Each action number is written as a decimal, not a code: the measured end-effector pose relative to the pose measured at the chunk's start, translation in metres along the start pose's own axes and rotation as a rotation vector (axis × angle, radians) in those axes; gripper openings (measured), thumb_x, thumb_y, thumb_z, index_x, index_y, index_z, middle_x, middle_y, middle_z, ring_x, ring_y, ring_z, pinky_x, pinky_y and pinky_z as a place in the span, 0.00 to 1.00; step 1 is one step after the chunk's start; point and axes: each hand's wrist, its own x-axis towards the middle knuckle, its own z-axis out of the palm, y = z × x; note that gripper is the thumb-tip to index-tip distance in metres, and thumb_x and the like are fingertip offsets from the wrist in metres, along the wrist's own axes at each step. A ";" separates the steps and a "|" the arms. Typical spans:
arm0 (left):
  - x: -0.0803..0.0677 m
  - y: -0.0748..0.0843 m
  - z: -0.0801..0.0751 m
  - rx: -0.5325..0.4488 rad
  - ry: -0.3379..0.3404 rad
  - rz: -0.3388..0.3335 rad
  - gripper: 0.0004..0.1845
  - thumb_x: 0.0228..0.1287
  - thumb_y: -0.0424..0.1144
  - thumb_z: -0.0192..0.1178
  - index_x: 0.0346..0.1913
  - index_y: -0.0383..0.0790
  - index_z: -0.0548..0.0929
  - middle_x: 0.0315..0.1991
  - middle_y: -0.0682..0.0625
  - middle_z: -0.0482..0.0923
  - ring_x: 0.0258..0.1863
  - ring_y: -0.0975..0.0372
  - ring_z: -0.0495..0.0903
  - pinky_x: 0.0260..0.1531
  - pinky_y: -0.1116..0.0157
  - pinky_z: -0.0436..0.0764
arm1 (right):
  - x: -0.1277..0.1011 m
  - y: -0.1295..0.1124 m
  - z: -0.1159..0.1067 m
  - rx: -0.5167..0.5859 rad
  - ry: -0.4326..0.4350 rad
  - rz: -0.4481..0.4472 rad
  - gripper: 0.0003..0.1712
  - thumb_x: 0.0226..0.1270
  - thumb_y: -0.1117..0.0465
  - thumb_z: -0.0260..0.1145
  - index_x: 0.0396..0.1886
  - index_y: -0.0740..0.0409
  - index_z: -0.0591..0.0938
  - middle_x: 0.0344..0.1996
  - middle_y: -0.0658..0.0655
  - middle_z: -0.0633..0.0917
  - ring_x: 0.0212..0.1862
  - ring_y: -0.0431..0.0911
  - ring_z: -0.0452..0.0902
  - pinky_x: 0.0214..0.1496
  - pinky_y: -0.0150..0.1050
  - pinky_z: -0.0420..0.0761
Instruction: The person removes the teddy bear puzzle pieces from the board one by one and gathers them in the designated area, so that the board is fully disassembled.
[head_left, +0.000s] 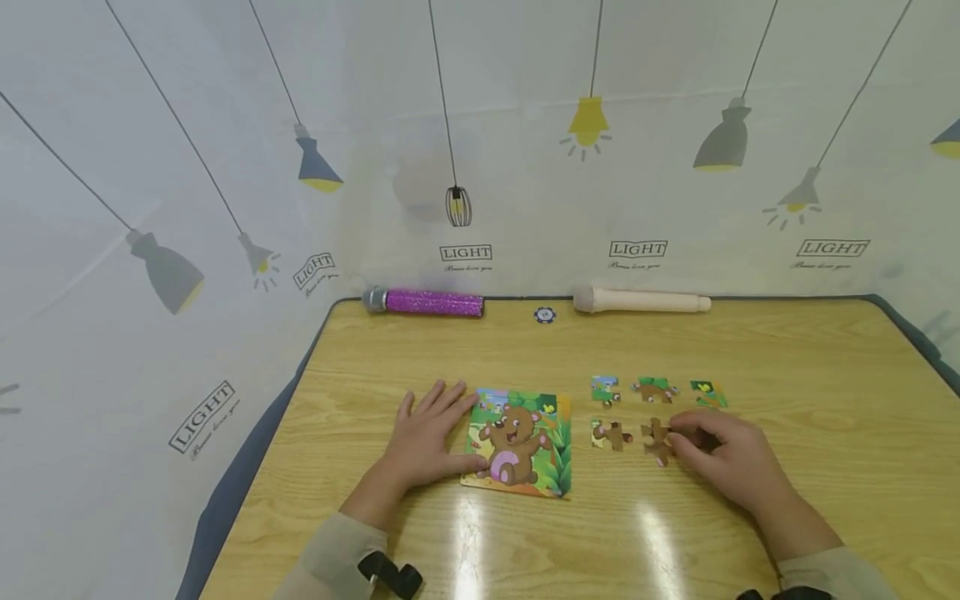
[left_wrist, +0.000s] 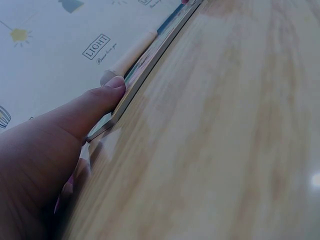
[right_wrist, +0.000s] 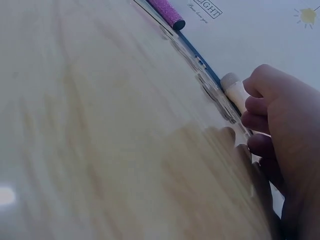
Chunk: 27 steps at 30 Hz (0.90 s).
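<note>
Right hand (head_left: 723, 457) is pinching a brown puzzle piece (head_left: 656, 440) at its edge, four more pieces (head_left: 607, 435) sitting left of and beyond that grip. Left hand's (head_left: 426, 440) fingers are spread, thumb on the bear picture (head_left: 517, 429).

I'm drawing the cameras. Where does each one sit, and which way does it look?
Head: worn on the head, facing forward and down at the bear board, puzzle pieces and table; left hand, right hand and sleeves show.
Left wrist: on that wrist, looking low across the table; the left thumb shows.
Right wrist: on that wrist, also looking across it; curled fingers show.
Both wrist views show the pale microphone.
</note>
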 end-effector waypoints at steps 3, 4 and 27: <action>0.000 0.000 0.000 -0.003 -0.002 0.002 0.58 0.56 0.80 0.64 0.86 0.57 0.61 0.86 0.51 0.52 0.85 0.47 0.45 0.77 0.31 0.36 | 0.001 -0.001 0.003 0.010 0.018 -0.014 0.15 0.54 0.73 0.82 0.41 0.55 0.92 0.37 0.49 0.91 0.36 0.35 0.82 0.42 0.20 0.79; 0.000 0.000 0.000 -0.005 -0.005 0.002 0.58 0.56 0.80 0.64 0.86 0.57 0.61 0.86 0.51 0.52 0.85 0.47 0.45 0.77 0.31 0.36 | 0.001 -0.001 0.004 0.008 0.025 -0.017 0.15 0.54 0.73 0.82 0.40 0.55 0.92 0.37 0.49 0.91 0.36 0.36 0.83 0.42 0.20 0.79; 0.000 0.000 0.000 0.004 -0.011 -0.006 0.57 0.57 0.81 0.63 0.86 0.58 0.61 0.86 0.52 0.52 0.85 0.48 0.44 0.77 0.31 0.35 | 0.026 -0.053 0.069 0.013 0.049 -0.270 0.11 0.58 0.60 0.74 0.41 0.56 0.91 0.44 0.53 0.89 0.47 0.52 0.78 0.55 0.48 0.73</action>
